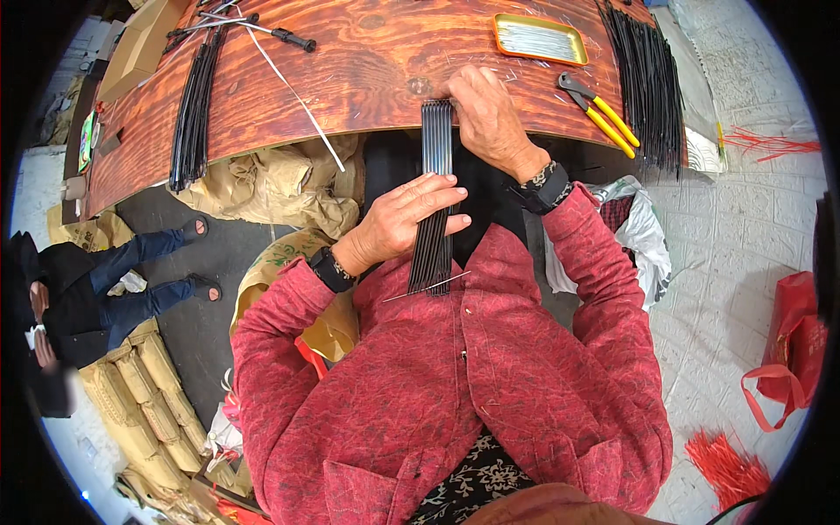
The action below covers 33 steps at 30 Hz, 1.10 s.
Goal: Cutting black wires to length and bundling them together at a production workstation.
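Note:
A flat row of thin black rods [435, 166] runs from the near edge of the wooden table [350, 79] down toward my chest. My left hand [404, 219] grips the lower part of this bundle, fingers wrapped over it. Pressing the rods' upper ends against the table edge is my right hand [486, 114]. A single thin light-coloured wire [426, 286] sticks out sideways under the bundle's lower end. Both arms wear red patterned sleeves, with a dark band on each wrist.
On the table lie yellow-handled pliers [604, 109], a yellow tray of thin metal pins [540, 39], black rod piles at left [194, 105] and right [649, 79], and a white strip [293, 92]. A seated person [96, 289] is at left. Sacks [280, 188] sit under the table.

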Each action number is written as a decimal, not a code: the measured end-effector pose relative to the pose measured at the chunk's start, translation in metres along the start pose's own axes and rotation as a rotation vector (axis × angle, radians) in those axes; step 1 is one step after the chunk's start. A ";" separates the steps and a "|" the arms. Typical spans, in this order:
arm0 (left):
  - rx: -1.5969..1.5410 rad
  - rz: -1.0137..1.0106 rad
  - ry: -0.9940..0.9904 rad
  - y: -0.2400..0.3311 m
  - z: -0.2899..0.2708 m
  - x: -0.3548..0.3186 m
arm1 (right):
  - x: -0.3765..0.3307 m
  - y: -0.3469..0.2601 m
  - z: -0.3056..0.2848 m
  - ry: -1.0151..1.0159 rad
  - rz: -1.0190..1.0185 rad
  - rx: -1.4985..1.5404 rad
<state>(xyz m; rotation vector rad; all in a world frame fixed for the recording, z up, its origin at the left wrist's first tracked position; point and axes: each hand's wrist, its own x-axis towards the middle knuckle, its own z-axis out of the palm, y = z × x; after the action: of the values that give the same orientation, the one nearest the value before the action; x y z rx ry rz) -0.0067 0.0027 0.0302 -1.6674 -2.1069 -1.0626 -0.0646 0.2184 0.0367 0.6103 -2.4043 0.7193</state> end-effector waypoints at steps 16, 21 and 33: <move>-0.049 -0.066 0.057 0.002 0.000 0.002 | -0.004 0.005 0.008 -0.011 0.031 0.040; -0.072 -0.087 0.060 0.002 -0.001 0.003 | -0.003 0.003 0.007 -0.016 0.021 0.047; -0.103 -0.092 0.039 0.002 -0.006 0.003 | 0.000 0.000 0.003 -0.012 -0.005 0.088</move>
<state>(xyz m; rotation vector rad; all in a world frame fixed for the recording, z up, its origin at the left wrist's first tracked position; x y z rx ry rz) -0.0070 0.0012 0.0369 -1.5932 -2.1565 -1.2406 -0.0657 0.2166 0.0348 0.6571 -2.3914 0.8257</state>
